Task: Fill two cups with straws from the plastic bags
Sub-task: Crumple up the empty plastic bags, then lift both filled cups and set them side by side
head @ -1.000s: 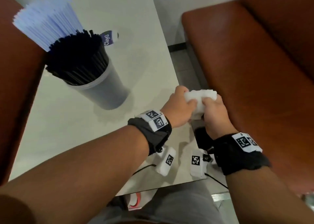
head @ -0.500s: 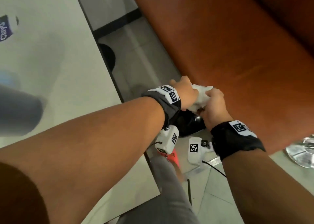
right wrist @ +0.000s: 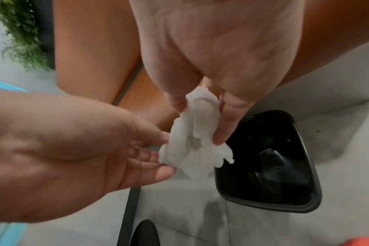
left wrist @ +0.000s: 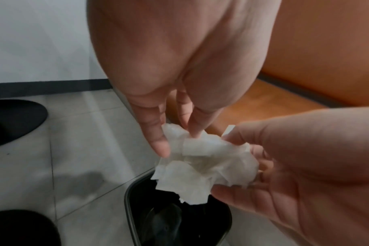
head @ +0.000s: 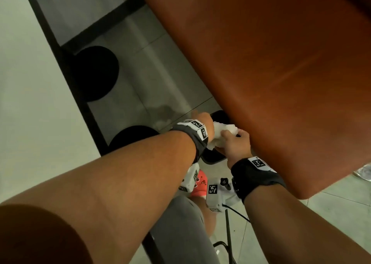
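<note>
Above the black bin [right wrist: 305, 205], just over its near rim: a crumpled white wad [left wrist: 202, 163] (thin plastic or paper, impossible to tell which). Held from two sides at once, clear of the bin and touching nothing but fingers.

On the wad's side farther from the bin's opening, the left grip [right wrist: 158, 149]: closed lightly on the wad's edge, thumb above and fingertips below, the fingers fairly straight.

Nearer the bin's opening, the right grip [right wrist: 200, 116]: clamped on the wad, thumb on one side and curled fingers on the other, the upper part of the wad tucked into the palm and the loose lower part hanging toward the bin.

Inside the bin, only dark, glossy shapes, too dim to name.

Under the bin, a pale tiled floor [head: 160, 83]. Right beside the bin and partly overhanging it in the head view, an orange-brown padded bench [head: 281, 73]. Across the floor from the bin, the pale table [head: 30, 103], and between table edge and bin two round black discs [head: 94, 73] on the tiles. On the near side of the bin, a grey trouser leg [head: 180, 233] and an orange shoe [head: 198, 191].
</note>
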Tool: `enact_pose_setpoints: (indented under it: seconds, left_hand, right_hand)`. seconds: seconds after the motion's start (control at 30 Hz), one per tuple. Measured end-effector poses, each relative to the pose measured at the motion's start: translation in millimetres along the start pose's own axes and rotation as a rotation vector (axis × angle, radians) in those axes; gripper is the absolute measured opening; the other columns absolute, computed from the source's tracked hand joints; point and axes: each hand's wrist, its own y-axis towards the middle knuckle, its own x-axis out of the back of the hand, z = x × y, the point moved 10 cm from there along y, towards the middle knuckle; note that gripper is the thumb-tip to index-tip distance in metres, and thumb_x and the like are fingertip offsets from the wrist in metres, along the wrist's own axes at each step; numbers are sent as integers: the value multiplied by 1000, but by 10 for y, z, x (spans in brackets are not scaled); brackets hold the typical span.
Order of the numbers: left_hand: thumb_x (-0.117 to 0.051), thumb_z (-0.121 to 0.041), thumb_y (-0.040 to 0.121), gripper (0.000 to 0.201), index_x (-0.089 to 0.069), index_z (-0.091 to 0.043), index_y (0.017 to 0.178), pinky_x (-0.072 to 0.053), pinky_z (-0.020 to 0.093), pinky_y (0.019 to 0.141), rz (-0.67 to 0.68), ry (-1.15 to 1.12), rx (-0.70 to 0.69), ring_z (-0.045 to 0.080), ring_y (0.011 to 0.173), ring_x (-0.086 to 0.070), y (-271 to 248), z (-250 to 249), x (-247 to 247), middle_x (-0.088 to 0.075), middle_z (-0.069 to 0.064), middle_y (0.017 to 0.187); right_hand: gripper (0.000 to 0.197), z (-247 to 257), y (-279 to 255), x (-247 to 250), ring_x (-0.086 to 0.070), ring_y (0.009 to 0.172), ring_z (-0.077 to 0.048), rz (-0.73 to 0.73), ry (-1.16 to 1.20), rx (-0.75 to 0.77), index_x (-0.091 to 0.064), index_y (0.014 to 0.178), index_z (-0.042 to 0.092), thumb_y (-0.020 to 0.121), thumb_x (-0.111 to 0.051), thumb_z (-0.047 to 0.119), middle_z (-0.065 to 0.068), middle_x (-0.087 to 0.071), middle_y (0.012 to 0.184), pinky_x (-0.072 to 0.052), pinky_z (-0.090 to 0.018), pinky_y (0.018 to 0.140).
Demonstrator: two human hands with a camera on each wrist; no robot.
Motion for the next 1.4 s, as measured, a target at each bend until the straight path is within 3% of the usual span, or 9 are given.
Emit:
enact_pose_setpoints:
  seconds: [0.2, 0.33, 0.5, 0.63, 0.8, 0.93, 1.2, 1.33, 1.4]
  left_hand:
    - [-52, -17, 101, 30, -61, -6, 128, -47, 37, 104, 59, -50, 1, 29, 123, -55, 169, -49, -343, -61, 14, 131]
    - [-51, -18, 103, 32, -61, -1, 127, -48, 38, 103, 150, -150, 61, 31, 120, -60, 252, -49, -488, -63, 17, 131]
    - [-50, -16, 104, 38, -51, 2, 137, -46, 35, 105, 204, -191, 41, 29, 126, -57, 226, -155, -545, -57, 16, 139]
    - [-43, -16, 107, 39, -47, 2, 141, -42, 37, 108, 182, -244, 8, 33, 131, -52, 103, -183, -426, -51, 20, 145]
    - [-52, -21, 101, 26, -69, -3, 107, -53, 39, 93, 142, -331, -34, 33, 108, -66, -60, -282, -244, -70, 17, 109]
    - [-51, -22, 103, 28, -67, -9, 122, -49, 41, 101, 8, -388, -100, 30, 115, -62, -394, -400, 212, -67, 11, 125]
    - [-52, -23, 99, 21, -70, -17, 107, -53, 37, 88, -470, -501, -257, 29, 105, -65, -1874, -253, 1615, -71, 6, 114]
    - [-54, -30, 96, 15, -68, -27, 97, -51, 33, 77, -741, -618, -279, 23, 93, -65, -2846, 361, 1792, -72, -2, 100]
    - [-53, -33, 97, 13, -66, -31, 96, -52, 33, 76, -833, -663, -277, 17, 88, -64, -3286, 788, 1724, -71, -7, 94]
  right_hand:
    - [42, -88, 245, 72, -62, 79, -15, -99, -179, 85, -41, 114, 31, 86, -72, 26, -6, -64, 107, -56, -36, 70]
    - [50, -216, 350, 44, -63, 96, -26, -111, -217, 87, -44, 125, 23, 86, -75, 32, -12, -62, 121, -56, -46, 90]
    - [87, -241, 389, -6, -44, 137, -31, -63, -270, 135, -31, 154, 16, 86, -74, 49, -13, -44, 152, -37, -40, 113]
    - [86, -236, 357, 18, -34, 146, -30, -64, -297, 122, -26, 158, 15, 92, -65, 53, -12, -34, 160, -31, -41, 118]
    - [60, -60, 193, 107, -45, 138, -26, -44, -253, 134, -41, 151, 16, 98, -59, 38, -8, -45, 154, -37, -38, 113]
    - [32, 364, -157, 151, -65, 104, -19, -14, -186, 196, -61, 128, 17, 97, -58, 24, -8, -66, 124, -53, -41, 96]
    - [17, 1803, -1550, 126, -68, 99, -21, 106, -352, 535, -68, 102, 29, 90, -57, 26, 0, -73, 103, -56, -52, 91]
    - [8, 2181, -2579, -366, -69, 87, -13, 298, -511, 745, -68, 94, 33, 89, -65, 29, 9, -73, 90, -58, -42, 72]
    - [8, 2202, -3126, -661, -64, 76, 1, 379, -583, 869, -69, 94, 32, 91, -63, 27, 11, -72, 88, -50, -26, 63]
